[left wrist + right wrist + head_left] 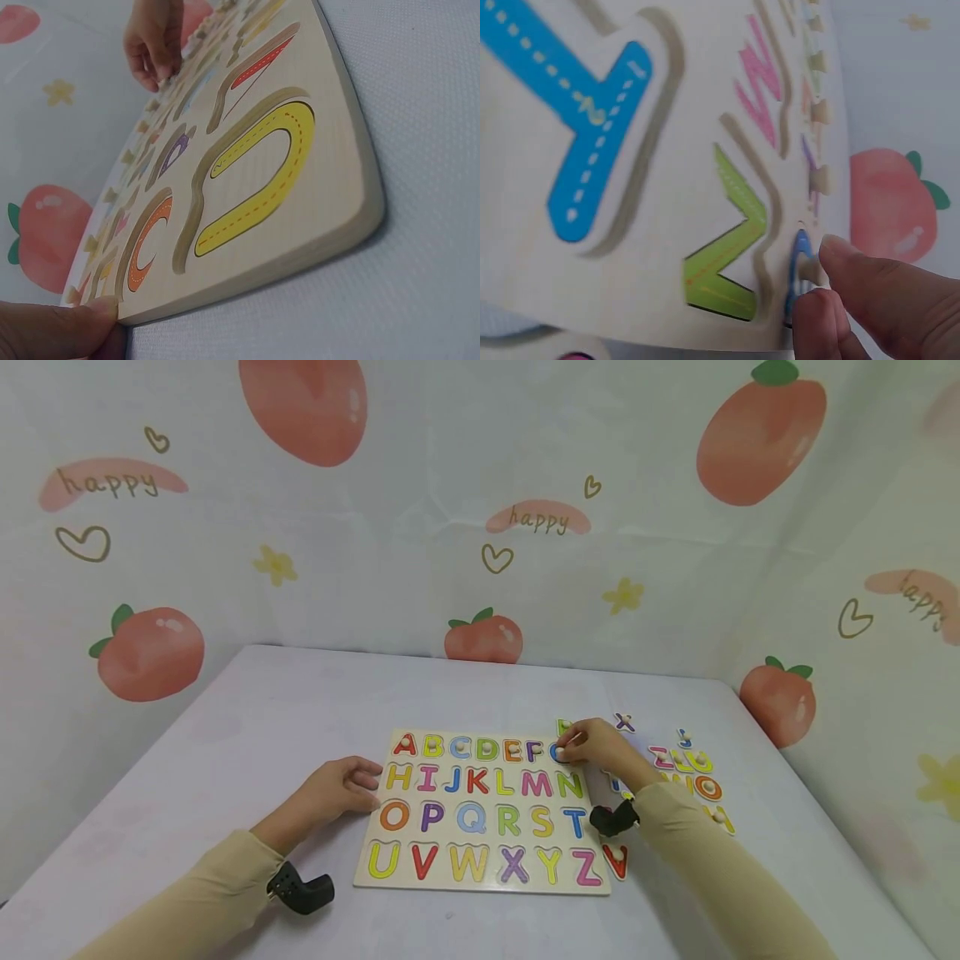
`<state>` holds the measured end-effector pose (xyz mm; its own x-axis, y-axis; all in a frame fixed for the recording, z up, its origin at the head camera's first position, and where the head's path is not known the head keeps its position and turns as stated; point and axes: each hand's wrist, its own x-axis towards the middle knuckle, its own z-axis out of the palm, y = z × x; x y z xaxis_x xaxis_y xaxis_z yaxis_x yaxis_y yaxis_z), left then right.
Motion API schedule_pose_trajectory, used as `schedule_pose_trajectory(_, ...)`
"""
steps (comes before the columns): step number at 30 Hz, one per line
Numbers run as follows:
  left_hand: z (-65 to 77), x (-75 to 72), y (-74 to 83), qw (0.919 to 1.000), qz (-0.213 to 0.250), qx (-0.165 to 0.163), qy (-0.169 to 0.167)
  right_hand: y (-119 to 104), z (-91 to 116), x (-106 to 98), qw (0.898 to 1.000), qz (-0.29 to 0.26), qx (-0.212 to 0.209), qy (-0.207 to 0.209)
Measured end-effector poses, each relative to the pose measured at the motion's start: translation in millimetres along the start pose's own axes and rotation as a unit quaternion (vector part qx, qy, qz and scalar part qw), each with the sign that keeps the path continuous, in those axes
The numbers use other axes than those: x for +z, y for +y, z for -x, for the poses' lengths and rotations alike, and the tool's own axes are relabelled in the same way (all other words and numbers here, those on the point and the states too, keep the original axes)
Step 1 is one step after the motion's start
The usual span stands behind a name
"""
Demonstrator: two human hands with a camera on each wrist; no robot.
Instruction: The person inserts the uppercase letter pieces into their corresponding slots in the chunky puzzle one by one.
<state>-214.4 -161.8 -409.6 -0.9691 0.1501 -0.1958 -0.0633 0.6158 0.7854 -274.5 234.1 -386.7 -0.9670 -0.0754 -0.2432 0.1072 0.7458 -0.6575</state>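
A wooden alphabet puzzle board (pixel 487 883) lies flat, its top row holding knobbed letter pieces from A to F. At that row's right end, my right hand (pixel 598 750) pinches the small knob of the blue letter G piece (pixel 800 251), which sits at the G recess, partly hidden by the fingers in the head view. My left hand (pixel 333 789) rests at the board's left edge, fingers loosely bent; its thumb (pixel 71 326) touches the rim in the left wrist view. The lower rows show coloured recesses without knobs.
Several loose knobbed letters lie right of the board, among them a purple X (pixel 624 722), a blue J (pixel 684 738), an orange O (pixel 708 788) and a red V (pixel 615 862). A green piece (pixel 564 725) lies behind the right hand. A printed cloth backdrop (pixel 390 568) stands behind the table.
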Motion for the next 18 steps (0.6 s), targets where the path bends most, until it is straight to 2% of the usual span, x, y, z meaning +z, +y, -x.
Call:
schedule_pose_trajectory(11,2.3,-0.8,1.4,1.0,0.001,0.003,-0.005,-3.0,20.4,-27.1,0.999,-0.022,-0.027,0.037)
schedule_pose_trajectory(18,1.9,-0.9,1.1,0.9999,0.006,0.008,-0.004,11.8,29.2,-46.2,0.995,-0.057,-0.04,0.07)
